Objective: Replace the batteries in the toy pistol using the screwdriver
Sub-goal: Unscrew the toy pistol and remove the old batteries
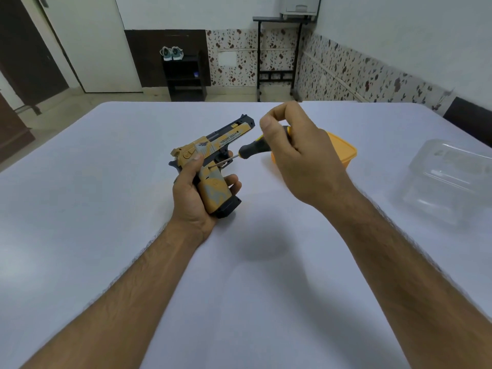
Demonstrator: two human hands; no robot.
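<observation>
Left hand (195, 194) grips toy pistol (213, 158) by the grip, above white worktop (106, 209), barrel pointing away and right. Screwdriver (251, 147) tip sits on the grip's upper side. Right hand (298, 155) pinches the screwdriver handle. Behind it an orange container (343, 153); far right, a clear plastic box (450, 179).

I see the tan-and-grey plastic toy pistol (213, 166) held grip-down, barrel pointing away; the black-and-yellow-handled screwdriver (249, 149) tip meets its grip.
</observation>
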